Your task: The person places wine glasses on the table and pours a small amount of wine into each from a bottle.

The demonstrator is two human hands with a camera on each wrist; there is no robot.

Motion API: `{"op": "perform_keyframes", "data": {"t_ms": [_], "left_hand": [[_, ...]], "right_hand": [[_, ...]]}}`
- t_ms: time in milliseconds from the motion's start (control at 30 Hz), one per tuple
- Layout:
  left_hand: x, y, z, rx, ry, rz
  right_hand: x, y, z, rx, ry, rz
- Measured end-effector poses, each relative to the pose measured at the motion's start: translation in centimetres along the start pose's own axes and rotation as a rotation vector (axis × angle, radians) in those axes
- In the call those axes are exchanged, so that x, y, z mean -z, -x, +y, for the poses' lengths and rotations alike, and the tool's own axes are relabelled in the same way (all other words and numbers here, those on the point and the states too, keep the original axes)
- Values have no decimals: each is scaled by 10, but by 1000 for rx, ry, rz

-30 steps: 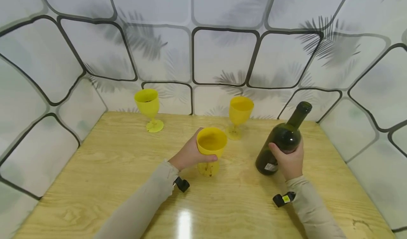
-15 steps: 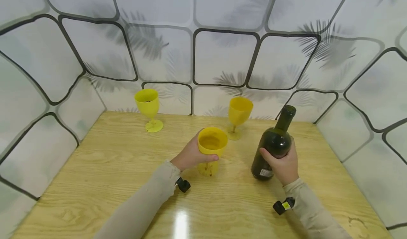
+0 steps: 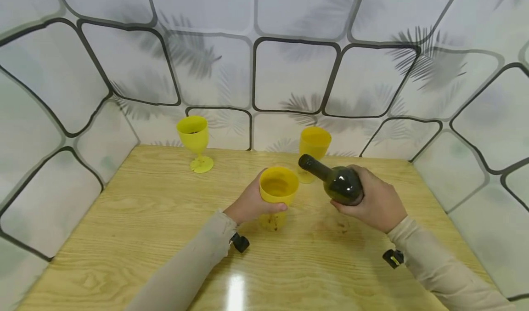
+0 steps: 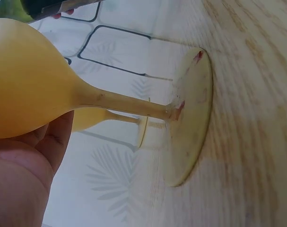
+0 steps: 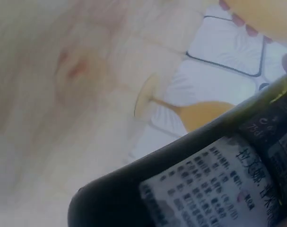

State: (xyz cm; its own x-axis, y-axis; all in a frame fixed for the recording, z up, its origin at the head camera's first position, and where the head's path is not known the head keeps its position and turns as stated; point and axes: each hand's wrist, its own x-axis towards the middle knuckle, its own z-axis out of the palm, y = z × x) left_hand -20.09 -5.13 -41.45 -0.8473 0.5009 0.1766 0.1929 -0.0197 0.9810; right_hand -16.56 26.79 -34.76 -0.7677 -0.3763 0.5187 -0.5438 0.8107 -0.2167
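Your left hand (image 3: 252, 203) gripped a yellow cup (image 3: 276, 197) on the worktop (image 3: 144, 228), contents unclear; your right hand (image 3: 378, 200) wrapped its fingers round a tilted bottle (image 3: 343, 184). Something dark showed inside the lime cup (image 3: 195, 140).

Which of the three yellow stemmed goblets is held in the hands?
The front yellow stemmed goblet: the person's left hand grips it. The back-left goblet and back-right goblet stand with no hand on them.
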Motion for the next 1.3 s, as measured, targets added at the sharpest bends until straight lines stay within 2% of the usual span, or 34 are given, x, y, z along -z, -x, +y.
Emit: {"op": "perform_keyframes", "data": {"t_ms": [133,467,600,900,1100,1300], "left_hand": [[0,0,0,-7,2,-10],[1,1,0,-16,37,-26],[0,2,1,-13,31,-23],[0,1,3,23,-5,-9],[-1,2,3,40,-6,-9],[0,3,2,20,18,-20]], "right_hand": [[12,-8,1,110,122,-63],[34,-25,1,282,256,-147],[40,-33,-1,311,279,-192],[46,-45,-4,369,328,-220],[48,-51,-6,401,345,-207],[49,-60,-8,422,372,-214]]}}
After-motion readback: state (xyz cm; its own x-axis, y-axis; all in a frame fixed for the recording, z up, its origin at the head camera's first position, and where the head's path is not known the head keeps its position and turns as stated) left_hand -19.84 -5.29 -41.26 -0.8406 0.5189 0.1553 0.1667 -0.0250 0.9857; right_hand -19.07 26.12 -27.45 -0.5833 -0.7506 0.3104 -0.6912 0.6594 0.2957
